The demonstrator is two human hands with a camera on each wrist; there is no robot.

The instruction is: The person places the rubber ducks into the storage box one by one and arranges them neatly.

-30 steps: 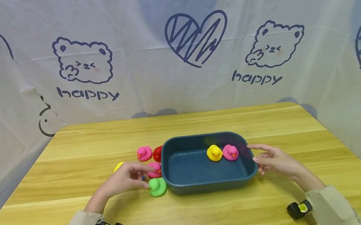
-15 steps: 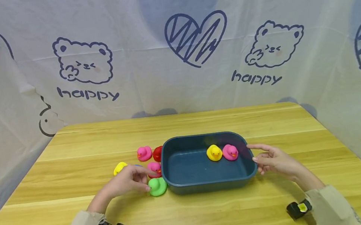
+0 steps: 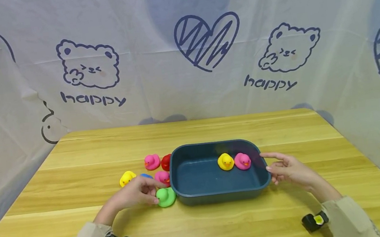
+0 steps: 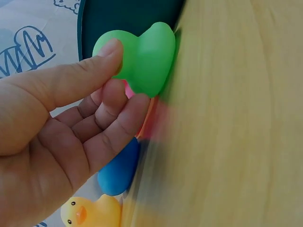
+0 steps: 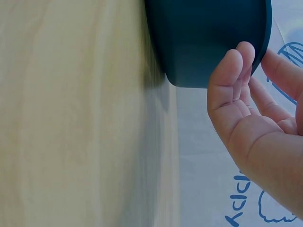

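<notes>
so left hand (image 3: 136, 192) is touching green duck (image 3: 167, 198), pinch unclear, while right hand (image 3: 288, 168), fingers loosely spread, is probably steadying bin (image 3: 219, 197)

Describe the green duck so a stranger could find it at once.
On the wooden table, find the dark blue tray. Outside its left end, at the near corner, sits the green duck, by the left hand. No other visible duck is green.

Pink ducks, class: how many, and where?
3: one pink duck in the bin, another beside the red duck, a third just behind the green duck. More may be hidden.
</notes>
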